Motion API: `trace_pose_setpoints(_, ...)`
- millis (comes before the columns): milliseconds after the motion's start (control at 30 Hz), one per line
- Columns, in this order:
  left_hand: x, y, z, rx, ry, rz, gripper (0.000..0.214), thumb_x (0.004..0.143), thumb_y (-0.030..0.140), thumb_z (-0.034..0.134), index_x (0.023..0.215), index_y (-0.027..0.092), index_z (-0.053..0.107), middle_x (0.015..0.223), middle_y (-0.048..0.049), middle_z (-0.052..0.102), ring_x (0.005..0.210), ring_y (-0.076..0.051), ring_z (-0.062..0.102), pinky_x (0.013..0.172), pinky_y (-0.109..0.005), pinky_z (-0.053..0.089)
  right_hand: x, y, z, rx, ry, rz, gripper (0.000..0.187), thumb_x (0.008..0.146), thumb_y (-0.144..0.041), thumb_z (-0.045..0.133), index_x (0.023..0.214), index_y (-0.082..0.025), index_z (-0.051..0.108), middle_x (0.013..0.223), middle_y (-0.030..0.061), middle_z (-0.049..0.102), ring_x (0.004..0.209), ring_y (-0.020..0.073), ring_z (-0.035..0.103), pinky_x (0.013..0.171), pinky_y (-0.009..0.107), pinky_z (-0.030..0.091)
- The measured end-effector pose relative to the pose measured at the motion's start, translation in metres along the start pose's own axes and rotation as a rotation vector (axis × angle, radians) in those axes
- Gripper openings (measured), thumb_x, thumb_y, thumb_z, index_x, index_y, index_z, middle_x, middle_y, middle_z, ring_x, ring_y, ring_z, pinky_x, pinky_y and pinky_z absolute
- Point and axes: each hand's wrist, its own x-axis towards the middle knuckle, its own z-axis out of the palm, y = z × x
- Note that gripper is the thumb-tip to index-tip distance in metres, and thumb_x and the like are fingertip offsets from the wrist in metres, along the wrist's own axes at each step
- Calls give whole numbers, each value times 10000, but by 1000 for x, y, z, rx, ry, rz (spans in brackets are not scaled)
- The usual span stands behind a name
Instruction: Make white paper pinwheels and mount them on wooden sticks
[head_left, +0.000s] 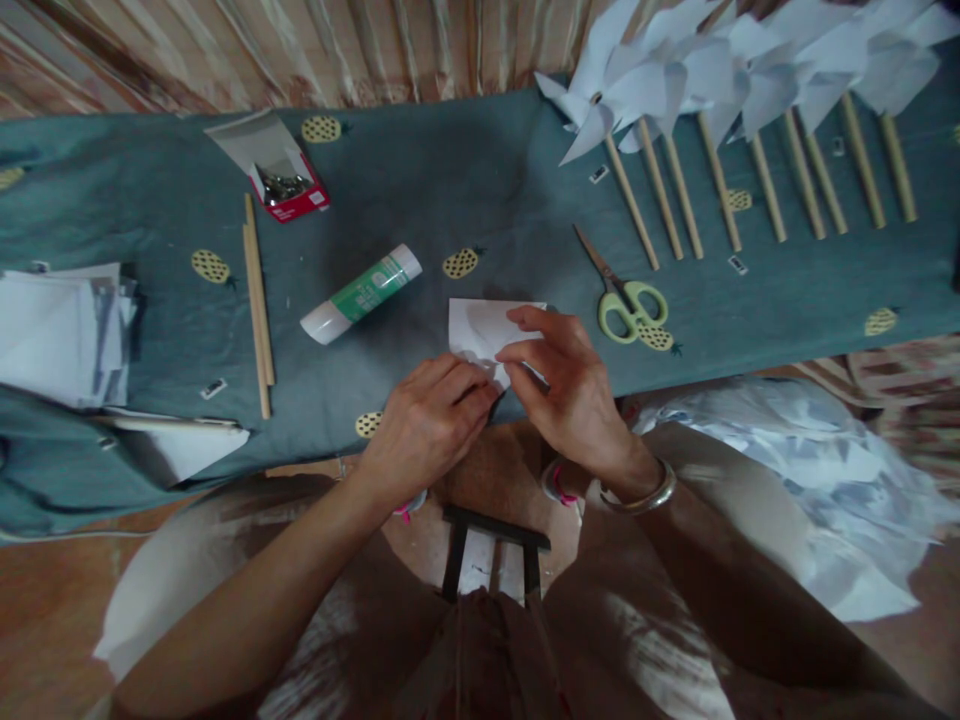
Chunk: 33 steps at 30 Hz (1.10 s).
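A small white paper sheet (484, 327) lies on the teal cloth (450, 180) near its front edge. My left hand (427, 425) pinches the paper's near corner, fingers curled together. My right hand (566, 385) grips the same paper from the right, thumb and fingers closed on its edge; a metal bangle sits on that wrist. A white and green glue stick (361, 293) lies just left of the paper. Green-handled scissors (626, 300) lie to the right of my right hand.
Several white paper pinwheels on wooden sticks (720, 120) lie in a row at the back right. Two bare sticks (257, 295), a red box of pins (289, 190) and a stack of white paper (60, 335) lie on the left. Paper scraps (810, 480) lie beside my right knee.
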Motion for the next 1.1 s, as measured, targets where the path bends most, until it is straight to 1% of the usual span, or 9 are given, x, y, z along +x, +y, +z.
trace_pose_setpoints(200, 0, 0, 0, 1, -15, -2, 140, 962, 147, 540, 989, 141, 677, 937, -82, 703, 876, -208, 629, 746, -352, 556, -5, 0, -2, -90, -55, -65, 223, 958, -197, 496, 1001, -266, 704, 1356, 80, 593, 1241, 294, 529, 1036, 500, 445)
trace_pose_setpoints(367, 0, 0, 0, -3, -10, 2, 137, 961, 145, 541, 976, 139, 677, 934, -82, 701, 862, -202, 625, 737, -343, 549, -6, 1, -2, -187, -39, -128, 218, 945, -190, 502, 1008, -258, 700, 1341, 79, 605, 1169, 296, 556, 936, 478, 476)
trace_pose_setpoints(467, 0, 0, -1, -8, -4, 6, 133, 955, 135, 543, 958, 139, 676, 930, -81, 701, 860, -203, 620, 736, -342, 550, -6, 0, -1, -199, -27, -134, 236, 955, -183, 477, 1001, -240, 701, 1317, 78, 621, 1143, 278, 558, 919, 467, 471)
trace_pose_setpoints(567, 1, 0, -1, -14, -6, 7, 123, 943, 120, 554, 947, 127, 677, 921, -85, 700, 857, -209, 617, 734, -346, 554, -6, -1, -1, -193, -34, -122, 246, 959, -180, 465, 996, -235, 702, 1320, 84, 622, 1153, 284, 552, 922, 472, 462)
trace_pose_setpoints(667, 1, 0, -1, -14, -12, 6, 109, 933, 119, 570, 952, 118, 678, 919, -89, 700, 859, -214, 620, 734, -347, 557, -7, 0, 0, -161, -33, -91, 230, 949, -178, 483, 1026, -241, 690, 1340, 87, 616, 1175, 294, 553, 970, 492, 452)
trace_pose_setpoints(833, 1, 0, 0, 5, 1, 3, 99, 926, 119, 585, 954, 118, 681, 921, -86, 703, 849, -213, 625, 736, -344, 558, -6, 1, 1, -49, 31, 2, 208, 935, -206, 531, 1077, -285, 661, 1297, 64, 638, 1211, 295, 564, 1043, 510, 447)
trace_pose_setpoints(900, 0, 0, 0, 11, 14, 7, 94, 921, 118, 592, 951, 116, 681, 915, -85, 702, 838, -212, 623, 731, -343, 557, -5, 0, 0, -22, 50, 24, 174, 924, -214, 561, 1037, -290, 670, 1267, 64, 651, 1206, 294, 578, 1032, 505, 467)
trace_pose_setpoints(1033, 0, 0, 0, 6, 7, 3, 113, 938, 124, 570, 955, 129, 681, 914, -78, 699, 848, -204, 625, 745, -339, 557, -2, 0, -4, 6, 50, 50, 75, 896, -231, 620, 914, -231, 692, 1229, 109, 670, 1164, 293, 612, 1016, 492, 489)
trace_pose_setpoints(1100, 0, 0, 0, 7, 6, 6, 120, 945, 127, 560, 951, 133, 680, 911, -74, 699, 844, -200, 625, 741, -336, 555, -1, 1, -5, 33, 41, 73, 52, 876, -228, 646, 868, -220, 697, 1224, 111, 673, 1149, 284, 622, 1007, 481, 498)
